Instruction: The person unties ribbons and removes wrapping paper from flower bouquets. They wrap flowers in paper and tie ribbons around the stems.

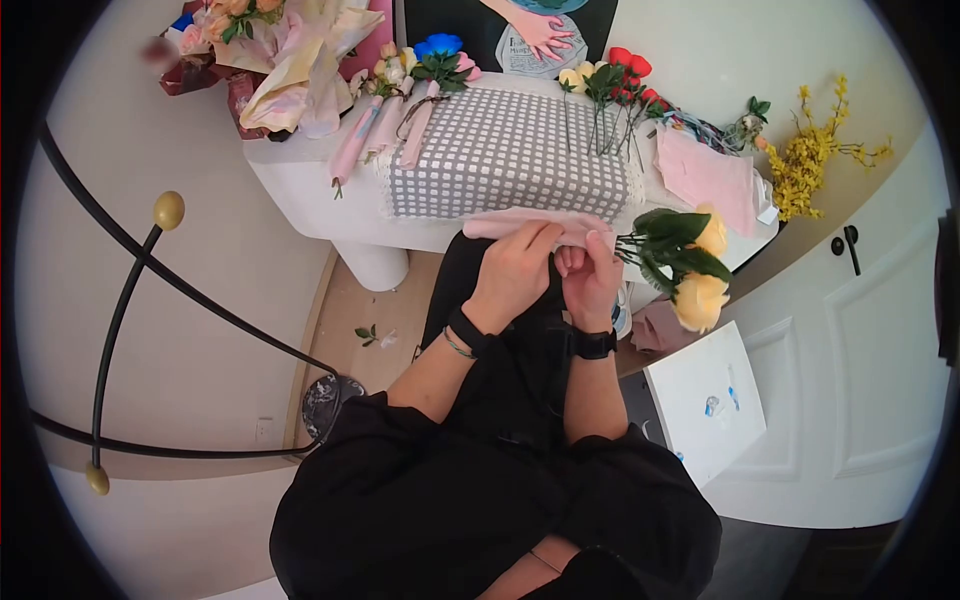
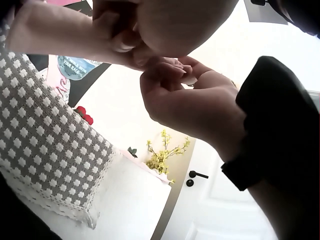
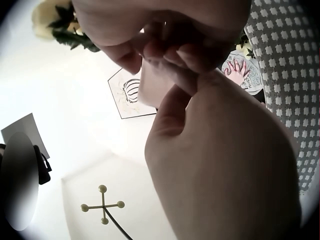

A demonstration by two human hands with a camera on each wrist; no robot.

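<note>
A bunch of cream-yellow roses (image 1: 699, 300) with green leaves (image 1: 668, 232) points to the right in the head view. Pink wrapping paper (image 1: 496, 222) is rolled lengthwise around its stems, which show only where they leave the paper's right end. My left hand (image 1: 515, 272) pinches the roll near its middle, fingers bent over it. Close beside it, my right hand (image 1: 592, 285) grips the paper's right end, thumb on top and fingers curled beneath. In the left wrist view the paper tube (image 2: 55, 35) runs into both hands, whose fingertips nearly meet.
A white table (image 1: 300, 195) with a grey-and-white checked cloth (image 1: 510, 150) stands ahead. On it lie wrapped pink bundles (image 1: 362, 140), a blue rose (image 1: 438, 46), red roses (image 1: 630, 65) and pink sheets (image 1: 706, 178). Yellow blossoms (image 1: 800, 165) stand right; a black metal rack (image 1: 110, 330) stands left.
</note>
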